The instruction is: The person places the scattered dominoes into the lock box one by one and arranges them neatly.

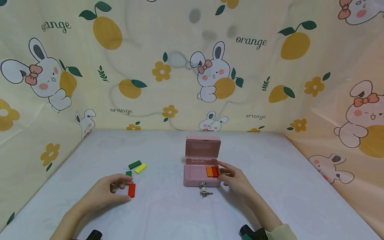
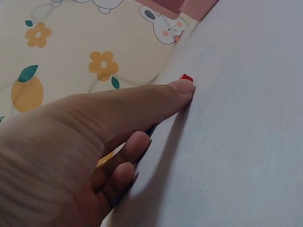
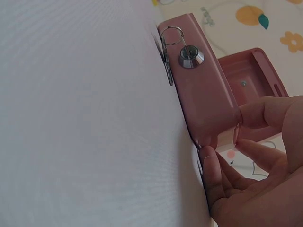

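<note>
My left hand (image 1: 105, 191) pinches a flat red block (image 1: 131, 190) between thumb and fingers at the table. In the left wrist view the thumb covers most of this red block (image 2: 187, 77), leaving only a bit of it showing. My right hand (image 1: 237, 178) holds a pink cash box (image 1: 195, 181) by its right side, fingertips at the rim and lower corner. The box's lid (image 1: 202, 148) stands raised. Inside, against the right wall, lie an orange block (image 1: 209, 171) and a red block (image 1: 215, 171). Keys (image 1: 204, 191) hang from the front lock (image 3: 191, 56).
Beyond the left hand lie a dark green block (image 1: 134, 164), a yellow block (image 1: 140, 168) and another green block (image 1: 128, 173), close to the fingers. A white cloth covers the table (image 1: 162, 213). A printed curtain (image 1: 168, 30) rises behind and along both sides.
</note>
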